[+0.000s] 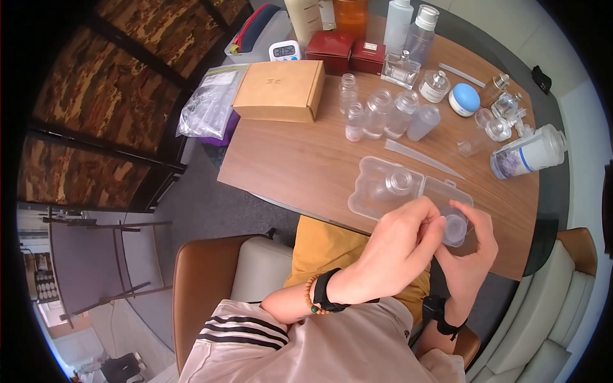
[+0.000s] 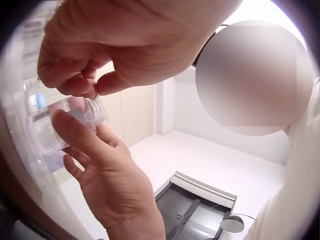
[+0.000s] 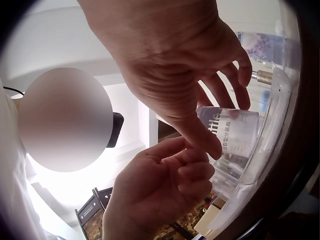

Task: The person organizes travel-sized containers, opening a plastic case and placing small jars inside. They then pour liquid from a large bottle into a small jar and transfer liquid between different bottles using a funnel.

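My right hand point(image 1: 471, 255) grips a clear bottle point(image 1: 454, 228), its mouth turned up toward the head camera. Thumb on one side and fingers on the other hold the bottle point(image 3: 240, 129), which has printed lettering on its wall. My left hand point(image 1: 396, 252) has its fingers curled, with thumb and fingertip pinching at the rim of the bottle point(image 2: 45, 131); anything small between them is hidden. Under and beside the hands lies an open clear plastic case point(image 1: 368, 201), with a small clear jar point(image 1: 399, 183) in its left part.
Behind the case stand several clear bottles point(image 1: 379, 112) and a long translucent strip point(image 1: 424, 159). A cardboard box point(image 1: 278, 91) sits at the back left, beside a plastic bag point(image 1: 207, 105). Farther right are a blue-lidded jar point(image 1: 464, 99) and a large clear container point(image 1: 527, 153) near the table's right edge.
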